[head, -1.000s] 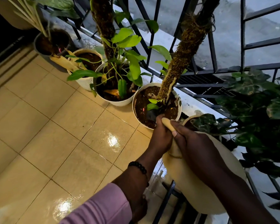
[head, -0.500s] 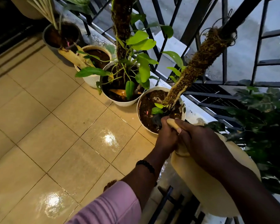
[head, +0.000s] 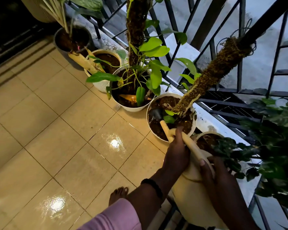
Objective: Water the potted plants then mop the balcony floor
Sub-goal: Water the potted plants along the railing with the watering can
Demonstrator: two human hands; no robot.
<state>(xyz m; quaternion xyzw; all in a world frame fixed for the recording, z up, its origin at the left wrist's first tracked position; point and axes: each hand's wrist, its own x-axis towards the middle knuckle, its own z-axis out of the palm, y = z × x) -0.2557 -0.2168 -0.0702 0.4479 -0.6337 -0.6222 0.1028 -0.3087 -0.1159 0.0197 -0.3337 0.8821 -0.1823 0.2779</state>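
Both hands carry a cream watering can (head: 193, 193) beside the railing (head: 211, 112), with bare wet floor tiles (head: 56, 130) spreading leftward. Left hand (head: 177, 155) curls round the spout; right hand (head: 218, 173) grips the handle. Its long spout slants up-left, its black rose over the soil of a white pot (head: 156, 135).

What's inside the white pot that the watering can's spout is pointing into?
The white pot holds dark soil, a leaning moss pole and small green leaves. The can's black nozzle hangs over the soil. The left hand hides the near rim.
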